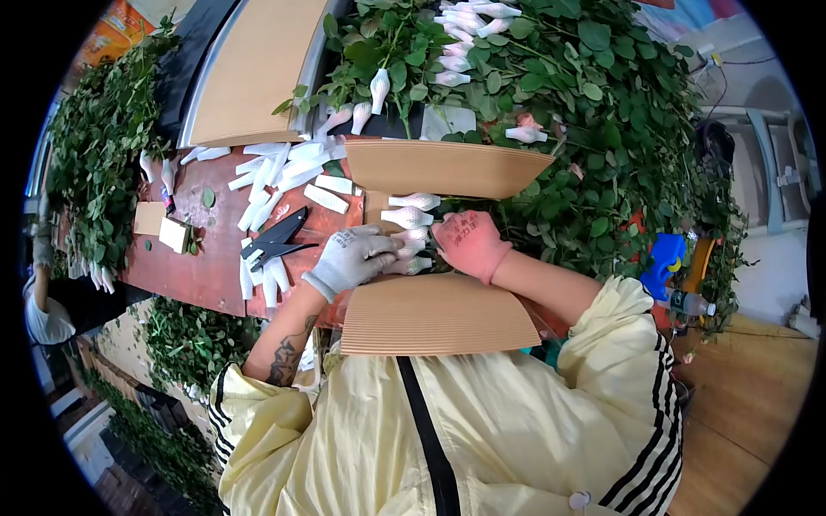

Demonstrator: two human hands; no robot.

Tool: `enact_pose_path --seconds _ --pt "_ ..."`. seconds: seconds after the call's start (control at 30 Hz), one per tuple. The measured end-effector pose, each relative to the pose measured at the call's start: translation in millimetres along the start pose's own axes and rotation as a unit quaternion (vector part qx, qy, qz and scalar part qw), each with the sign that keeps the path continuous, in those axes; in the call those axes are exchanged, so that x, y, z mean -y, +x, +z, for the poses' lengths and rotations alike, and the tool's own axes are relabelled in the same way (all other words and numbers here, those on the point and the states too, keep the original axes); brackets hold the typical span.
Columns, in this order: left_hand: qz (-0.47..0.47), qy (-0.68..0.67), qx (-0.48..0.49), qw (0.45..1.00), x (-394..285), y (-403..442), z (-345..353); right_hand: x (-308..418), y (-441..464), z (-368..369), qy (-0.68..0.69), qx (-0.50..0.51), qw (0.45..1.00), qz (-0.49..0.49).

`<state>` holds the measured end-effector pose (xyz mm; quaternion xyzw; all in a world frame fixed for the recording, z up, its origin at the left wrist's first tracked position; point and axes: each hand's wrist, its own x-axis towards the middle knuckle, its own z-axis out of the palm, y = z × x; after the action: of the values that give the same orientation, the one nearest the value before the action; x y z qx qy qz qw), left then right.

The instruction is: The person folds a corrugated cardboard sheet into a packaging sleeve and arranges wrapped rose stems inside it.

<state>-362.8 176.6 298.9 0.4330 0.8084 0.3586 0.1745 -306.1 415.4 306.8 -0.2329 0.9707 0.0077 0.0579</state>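
In the head view, several roses [412,218] with their buds in white foam net sleeves lie side by side on corrugated cardboard [439,314]. My left hand [354,258], in a grey glove, is at the sleeved buds with its fingers bent around one of them. My right hand [469,243], in a pink glove with writing on the back, is closed just right of the buds, over the stem side. What its fingers hold is hidden beneath it. The cardboard's far flap [447,168] stands up beyond the roses.
Black scissors [280,241] and loose white net sleeves [280,176] lie left on the red table [194,258]. Leafy rose stems [594,129] are heaped behind and right. Another cardboard sheet [254,77] stands at the back. A bottle [688,303] is at right; a person [47,318] is at far left.
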Motion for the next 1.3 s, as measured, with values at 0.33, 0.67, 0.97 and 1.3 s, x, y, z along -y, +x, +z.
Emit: enact_pose_path --seconds 0.33,0.67,0.97,1.3 --pt "-0.015 -0.048 -0.012 0.999 1.8 -1.1 2.1 2.4 17.4 -10.8 0.03 -0.023 0.998 -0.049" --pt "0.008 0.074 -0.024 0.997 3.2 6.0 2.1 9.8 -5.2 -42.3 0.071 -0.019 0.995 -0.065" --pt "0.073 0.097 -0.022 0.992 2.5 26.4 0.5 17.1 15.2 -32.5 0.047 0.169 0.974 -0.141" --pt "0.126 0.066 -0.038 0.989 17.7 19.7 3.5 20.0 23.3 -9.9 0.112 0.208 0.968 -0.083"
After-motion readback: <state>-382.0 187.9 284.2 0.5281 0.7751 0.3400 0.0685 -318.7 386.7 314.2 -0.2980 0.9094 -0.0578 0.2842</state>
